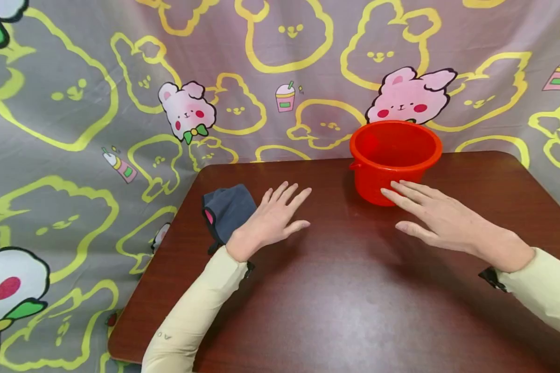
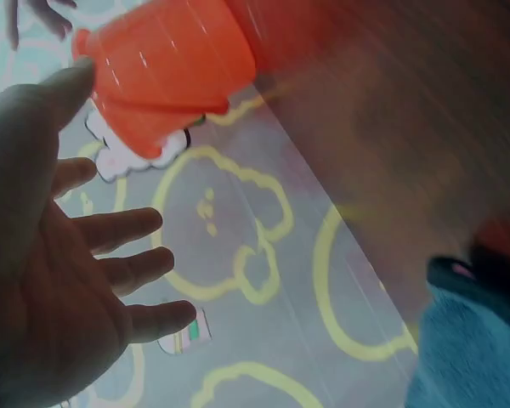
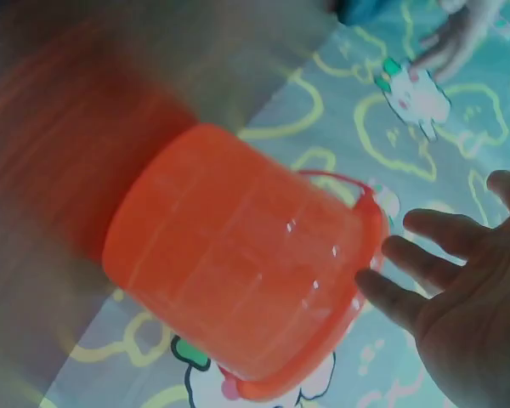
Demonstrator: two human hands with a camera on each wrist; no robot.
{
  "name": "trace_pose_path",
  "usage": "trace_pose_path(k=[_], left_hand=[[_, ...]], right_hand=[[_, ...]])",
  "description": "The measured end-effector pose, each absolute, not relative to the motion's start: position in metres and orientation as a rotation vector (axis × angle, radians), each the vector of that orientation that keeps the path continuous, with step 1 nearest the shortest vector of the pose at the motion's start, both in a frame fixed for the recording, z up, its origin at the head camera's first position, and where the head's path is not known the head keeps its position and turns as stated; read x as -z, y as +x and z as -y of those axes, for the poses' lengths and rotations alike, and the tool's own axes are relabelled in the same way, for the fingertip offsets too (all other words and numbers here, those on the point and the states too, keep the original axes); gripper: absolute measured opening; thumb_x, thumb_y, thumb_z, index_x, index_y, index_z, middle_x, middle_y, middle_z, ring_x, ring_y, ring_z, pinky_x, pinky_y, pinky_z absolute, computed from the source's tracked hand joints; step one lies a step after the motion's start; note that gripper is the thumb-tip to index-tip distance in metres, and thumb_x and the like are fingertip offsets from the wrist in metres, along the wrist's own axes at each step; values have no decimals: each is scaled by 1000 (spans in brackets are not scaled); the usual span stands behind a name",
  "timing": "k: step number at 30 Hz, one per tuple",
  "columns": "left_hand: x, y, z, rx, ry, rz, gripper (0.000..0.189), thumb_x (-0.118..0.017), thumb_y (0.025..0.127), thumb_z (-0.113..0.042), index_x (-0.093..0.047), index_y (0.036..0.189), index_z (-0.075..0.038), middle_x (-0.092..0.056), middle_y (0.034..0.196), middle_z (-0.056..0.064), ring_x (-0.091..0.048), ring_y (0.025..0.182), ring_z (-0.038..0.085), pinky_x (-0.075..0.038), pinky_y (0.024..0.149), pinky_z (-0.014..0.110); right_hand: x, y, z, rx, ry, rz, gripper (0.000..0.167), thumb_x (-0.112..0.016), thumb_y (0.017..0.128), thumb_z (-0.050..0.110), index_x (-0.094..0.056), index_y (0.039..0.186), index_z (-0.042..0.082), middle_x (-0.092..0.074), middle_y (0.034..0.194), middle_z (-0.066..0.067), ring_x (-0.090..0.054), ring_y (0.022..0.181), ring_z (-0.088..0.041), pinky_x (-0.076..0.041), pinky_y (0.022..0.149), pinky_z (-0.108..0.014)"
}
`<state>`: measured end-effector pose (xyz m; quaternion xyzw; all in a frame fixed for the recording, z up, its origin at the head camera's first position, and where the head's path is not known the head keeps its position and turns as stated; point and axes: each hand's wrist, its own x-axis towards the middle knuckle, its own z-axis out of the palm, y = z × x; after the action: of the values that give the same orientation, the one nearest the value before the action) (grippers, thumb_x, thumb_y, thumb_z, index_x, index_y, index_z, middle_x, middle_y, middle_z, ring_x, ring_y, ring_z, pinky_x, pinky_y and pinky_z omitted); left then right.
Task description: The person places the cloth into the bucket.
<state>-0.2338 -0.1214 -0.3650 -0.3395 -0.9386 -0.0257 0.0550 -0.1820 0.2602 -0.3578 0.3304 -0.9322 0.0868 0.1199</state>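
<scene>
On the table [image 1: 326, 311], far side, the red bucket [image 1: 385, 178] stands upright near your right hand [image 1: 448, 220]; the dark cloth item [image 1: 231, 207] lies beside your left hand [image 1: 270, 220]. Both hold nothing, fingers apart. Sound handling likely calls for an even rim [image 1: 396, 168] grip.
</scene>
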Motion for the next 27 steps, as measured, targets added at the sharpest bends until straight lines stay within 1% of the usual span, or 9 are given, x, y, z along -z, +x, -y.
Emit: trace_pose_path(k=[1, 4, 5, 7, 11, 13, 17, 23, 27], left_hand=[[365, -236, 124, 83, -1016, 2852, 78, -53, 94, -58, -20, 157, -27, -29, 160, 12, -21, 151, 34, -22, 117, 60], [364, -240, 133, 104, -968, 2864, 78, -56, 94, -55, -21, 157, -25, -31, 159, 13, -23, 149, 35, -24, 116, 60], [365, -242, 136, 107, -953, 2866, 79, -57, 94, -54, -20, 157, -24, -31, 158, 13, -24, 149, 36, -24, 116, 60], [364, -245, 142, 109, -926, 2868, 78, -57, 94, -52, -20, 157, -24, -32, 158, 14, -26, 148, 37, -26, 115, 60], [364, -251, 155, 115, -875, 2870, 78, -59, 94, -48, -20, 157, -23, -33, 156, 15, -29, 146, 38, -29, 114, 59], [363, -254, 162, 114, -837, 2888, 77, -60, 95, -47, -21, 157, -23, -34, 156, 16, -30, 145, 38, -31, 113, 59], [361, -257, 178, 113, -737, 2933, 76, -61, 95, -43, -21, 156, -23, -33, 156, 17, -31, 144, 39, -33, 112, 59], [360, -261, 198, 99, -564, 3003, 77, -63, 94, -41, -22, 156, -21, -31, 156, 20, -32, 142, 41, -35, 109, 61], [365, -265, 207, 101, -425, 3072, 77, -63, 94, -40, -22, 156, -20, -28, 157, 21, -31, 142, 43, -33, 109, 64]], right_hand=[[354, -183, -262, -291, 946, 2732, 80, -71, 87, 38, -28, 155, 30, -39, 156, -11, -35, 142, -34, -28, 119, -46], [344, -187, -267, -382, 898, 2730, 80, -71, 88, 33, -28, 156, 29, -42, 154, -10, -39, 137, -31, -41, 104, -57], [341, -188, -269, -402, 889, 2719, 80, -71, 88, 31, -28, 155, 28, -43, 152, -9, -40, 136, -30, -43, 101, -58], [337, -192, -272, -431, 871, 2694, 79, -71, 88, 28, -29, 155, 27, -46, 150, -10, -41, 133, -30, -45, 98, -58], [329, -199, -278, -474, 835, 2650, 74, -70, 89, 24, -34, 154, 24, -49, 145, -15, -44, 128, -33, -45, 94, -60], [328, -203, -281, -498, 820, 2630, 69, -69, 90, 24, -38, 152, 22, -50, 144, -17, -45, 126, -36, -44, 95, -62], [325, -207, -289, -536, 772, 2584, 60, -69, 91, 21, -47, 147, 18, -53, 141, -19, -46, 123, -38, -42, 94, -62], [327, -210, -299, -560, 680, 2516, 57, -68, 91, 14, -49, 145, 14, -56, 137, -21, -47, 119, -39, -40, 96, -62], [329, -215, -304, -577, 644, 2483, 55, -67, 91, 14, -50, 144, 11, -56, 135, -23, -49, 118, -40, -40, 97, -62]])
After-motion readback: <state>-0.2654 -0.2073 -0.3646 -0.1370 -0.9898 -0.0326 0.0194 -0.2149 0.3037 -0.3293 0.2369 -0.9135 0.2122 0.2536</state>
